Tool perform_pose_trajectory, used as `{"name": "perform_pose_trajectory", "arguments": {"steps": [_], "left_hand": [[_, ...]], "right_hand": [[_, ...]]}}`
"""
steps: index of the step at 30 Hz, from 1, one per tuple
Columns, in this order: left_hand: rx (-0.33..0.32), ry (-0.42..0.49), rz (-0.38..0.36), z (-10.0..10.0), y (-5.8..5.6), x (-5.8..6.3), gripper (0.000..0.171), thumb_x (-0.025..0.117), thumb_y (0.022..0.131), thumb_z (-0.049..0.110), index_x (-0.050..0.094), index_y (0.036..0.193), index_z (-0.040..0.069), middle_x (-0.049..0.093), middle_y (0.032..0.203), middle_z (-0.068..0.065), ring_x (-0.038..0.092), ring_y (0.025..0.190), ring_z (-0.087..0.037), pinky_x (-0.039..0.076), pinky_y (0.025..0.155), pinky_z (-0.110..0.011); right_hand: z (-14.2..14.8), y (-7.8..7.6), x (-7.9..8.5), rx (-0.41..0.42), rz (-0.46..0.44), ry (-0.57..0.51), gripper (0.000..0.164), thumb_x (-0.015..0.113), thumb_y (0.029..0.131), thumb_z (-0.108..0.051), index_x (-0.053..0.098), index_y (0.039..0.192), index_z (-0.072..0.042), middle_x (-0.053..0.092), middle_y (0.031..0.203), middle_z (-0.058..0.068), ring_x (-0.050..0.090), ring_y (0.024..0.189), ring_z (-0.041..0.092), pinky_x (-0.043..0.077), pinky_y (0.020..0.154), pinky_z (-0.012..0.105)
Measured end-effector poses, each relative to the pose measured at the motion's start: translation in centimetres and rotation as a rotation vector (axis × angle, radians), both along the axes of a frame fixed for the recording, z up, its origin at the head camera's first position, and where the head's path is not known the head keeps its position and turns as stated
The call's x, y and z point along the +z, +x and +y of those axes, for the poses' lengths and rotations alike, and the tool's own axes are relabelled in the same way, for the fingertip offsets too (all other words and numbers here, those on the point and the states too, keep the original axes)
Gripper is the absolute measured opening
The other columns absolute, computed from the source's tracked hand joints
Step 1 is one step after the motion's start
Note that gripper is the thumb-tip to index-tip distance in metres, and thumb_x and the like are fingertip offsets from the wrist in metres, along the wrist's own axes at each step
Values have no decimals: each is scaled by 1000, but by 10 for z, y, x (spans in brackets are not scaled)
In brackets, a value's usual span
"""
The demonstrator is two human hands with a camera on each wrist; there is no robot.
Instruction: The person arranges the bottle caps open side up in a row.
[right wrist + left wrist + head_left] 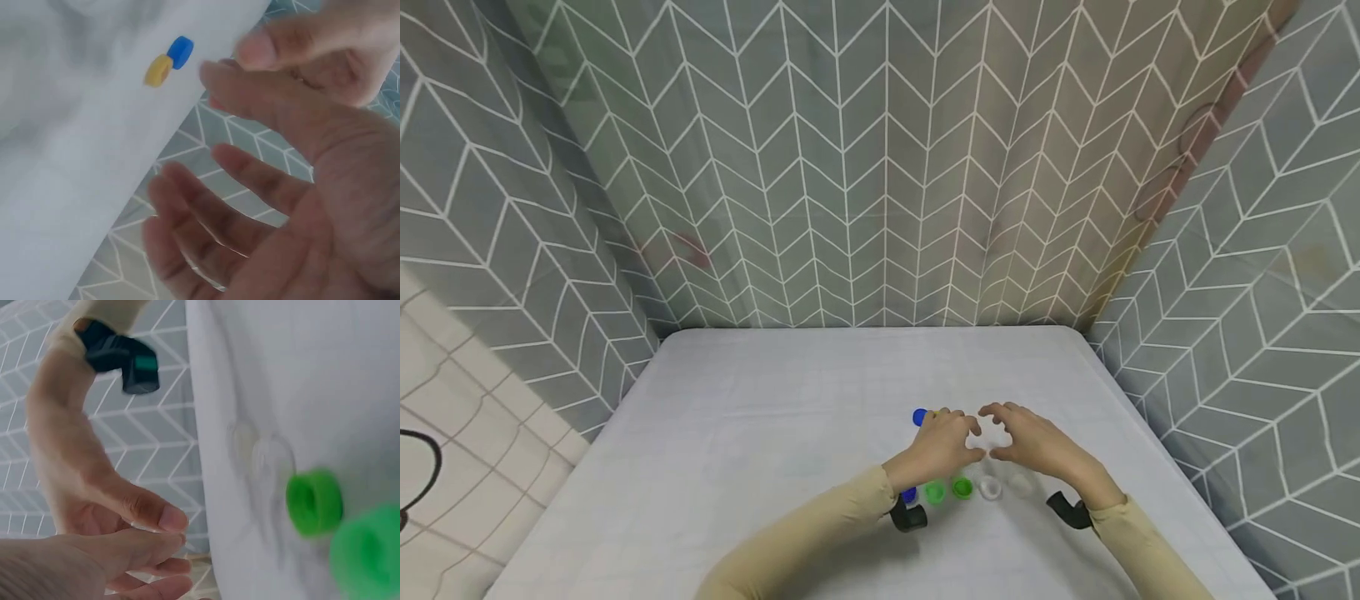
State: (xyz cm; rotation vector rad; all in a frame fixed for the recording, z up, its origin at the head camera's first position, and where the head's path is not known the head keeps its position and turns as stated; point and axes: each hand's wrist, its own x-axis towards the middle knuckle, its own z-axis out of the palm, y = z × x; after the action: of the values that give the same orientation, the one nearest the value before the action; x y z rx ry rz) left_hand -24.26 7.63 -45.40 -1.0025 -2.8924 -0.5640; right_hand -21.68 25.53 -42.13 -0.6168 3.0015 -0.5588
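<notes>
My left hand (942, 443) and right hand (1037, 440) hover over the white table, facing each other with a small gap between their fingertips. Fingers on both are loosely bent, and nothing shows in either grasp. Below them lies a row of small round pieces: blue (909, 495), light green (935, 492), green (962, 487), white (990, 487) and a pale clear one (1020, 484). The green piece (314, 501) looks like a hollow ring in the left wrist view. Beyond my left hand, another blue piece (180, 52) stands against a yellow piece (159, 70).
Black wrist cameras (910, 515) (1070, 510) are strapped under both forearms. The white table (760, 392) has rounded far corners. A grey chevron curtain (865, 167) hangs behind it and along both sides. White floor tiles (467, 417) show at left.
</notes>
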Motion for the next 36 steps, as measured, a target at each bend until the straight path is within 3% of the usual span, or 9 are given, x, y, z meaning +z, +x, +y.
{"name": "perform_pose_trajectory", "arguments": {"steps": [7,17,23,29,36], "left_hand": [[63,57,35,-28,-17,8,27,72,85,35,73,104,16,72,97,0,61,85,-15,43,78,-38],[185,105,-21,-66,-39,14,35,77,81,28,70,110,10,71,101,-7,61,89,-21,41,82,-42],[241,118,-80,-79,-54,3,42,78,80,26,67,115,6,70,104,-11,60,92,-24,40,86,-46],[258,89,-93,-81,-63,-11,45,81,76,27,67,114,5,67,95,-7,59,87,-23,42,85,-48],[256,35,-144,-77,-69,-23,53,82,74,30,66,118,5,67,108,-9,62,97,-26,43,90,-51]], "right_hand": [[-21,-17,3,3,108,-31,59,80,78,-15,54,131,-10,62,112,12,63,97,28,52,70,37],[-47,-38,7,30,101,-28,57,81,77,-17,57,129,-10,63,109,9,63,93,25,52,70,35],[-60,-54,-2,47,36,-4,56,79,79,-19,57,129,-10,63,109,12,63,94,26,50,69,37],[-69,-66,-14,50,-38,18,57,79,79,-20,57,130,-9,63,110,15,61,89,23,49,67,36],[-81,-79,-25,46,-82,46,58,81,78,-20,58,129,-6,63,110,16,62,95,26,50,77,43]]}}
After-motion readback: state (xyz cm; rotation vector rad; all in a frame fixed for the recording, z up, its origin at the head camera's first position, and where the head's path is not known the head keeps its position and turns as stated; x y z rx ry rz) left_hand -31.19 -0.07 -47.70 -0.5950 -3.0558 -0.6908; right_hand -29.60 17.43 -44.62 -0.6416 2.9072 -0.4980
